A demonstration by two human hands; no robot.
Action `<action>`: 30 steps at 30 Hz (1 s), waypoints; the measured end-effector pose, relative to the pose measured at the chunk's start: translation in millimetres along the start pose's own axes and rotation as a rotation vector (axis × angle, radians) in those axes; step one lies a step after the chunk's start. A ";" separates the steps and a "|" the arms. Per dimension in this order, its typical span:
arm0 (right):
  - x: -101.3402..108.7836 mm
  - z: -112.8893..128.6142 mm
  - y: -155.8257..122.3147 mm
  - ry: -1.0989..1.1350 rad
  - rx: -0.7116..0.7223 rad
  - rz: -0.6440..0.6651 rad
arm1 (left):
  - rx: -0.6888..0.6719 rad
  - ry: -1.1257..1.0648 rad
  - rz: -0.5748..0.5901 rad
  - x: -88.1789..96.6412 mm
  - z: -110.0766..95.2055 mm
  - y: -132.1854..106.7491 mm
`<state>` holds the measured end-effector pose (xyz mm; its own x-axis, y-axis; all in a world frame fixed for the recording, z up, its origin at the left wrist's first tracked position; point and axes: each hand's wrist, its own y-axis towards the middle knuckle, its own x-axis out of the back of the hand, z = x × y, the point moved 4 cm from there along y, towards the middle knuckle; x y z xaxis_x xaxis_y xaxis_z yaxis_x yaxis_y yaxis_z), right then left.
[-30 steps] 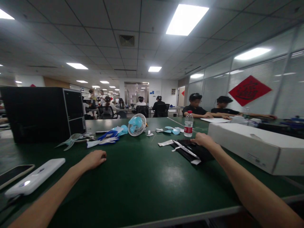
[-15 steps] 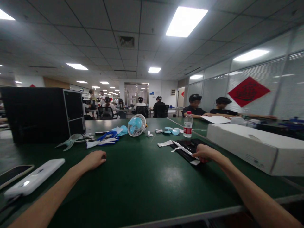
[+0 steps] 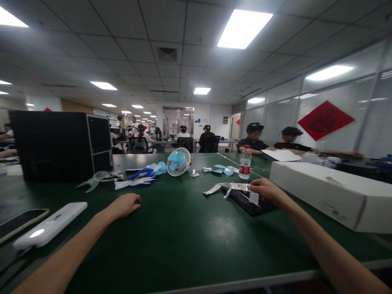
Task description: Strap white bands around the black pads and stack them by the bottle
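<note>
My right hand (image 3: 266, 190) pinches the end of a shiny whitish strip (image 3: 241, 186), holding it slightly above a flat black object (image 3: 249, 204) on the table. The strip trails left onto the tabletop, and small white tabs hang from it. What the black object is, I cannot make out; part of it lies behind my hand and wrist. My left hand (image 3: 126, 205) rests on the green table (image 3: 183, 237) with its fingers curled in a loose fist, and nothing shows in it. Beyond it lie blue and white gloves (image 3: 136, 179).
A bottle (image 3: 244, 163) stands behind my right hand, and a long white box (image 3: 318, 196) lies to the right. A small fan (image 3: 178, 162) and blue fan blades (image 3: 225, 169) sit farther back. At left are a black computer case (image 3: 55, 145), a power bank (image 3: 52, 224) and a phone (image 3: 21, 224).
My right hand has risen a little and moved away from me, lifting the strip off the black object. My left hand stays put. The whole view has shifted slightly.
</note>
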<state>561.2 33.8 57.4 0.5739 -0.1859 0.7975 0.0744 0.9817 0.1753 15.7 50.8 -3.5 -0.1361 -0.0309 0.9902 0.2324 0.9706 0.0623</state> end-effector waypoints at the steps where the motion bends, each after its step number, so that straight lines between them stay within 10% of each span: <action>1: 1.8 6.9 -0.1 -0.006 0.024 -0.015 | 0.002 -0.001 -0.004 -0.2 0.4 0.4; 12: -4.6 88.9 64.1 -0.520 0.192 -0.390 | 0.018 0.005 0.023 0.5 -0.7 -0.8; 23: -120.9 97.7 104.0 -0.658 0.313 -0.120 | 0.001 0.040 -0.008 -1.3 0.3 2.3; 30: -95.7 81.8 99.9 -0.607 0.269 -0.095 | -0.010 0.045 0.001 -4.5 3.3 5.2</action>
<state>447.0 146.3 45.8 0.0081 -0.3384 0.9410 -0.1488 0.9301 0.3358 14.4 56.8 -8.0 -0.0927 -0.0412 0.9948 0.2425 0.9681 0.0627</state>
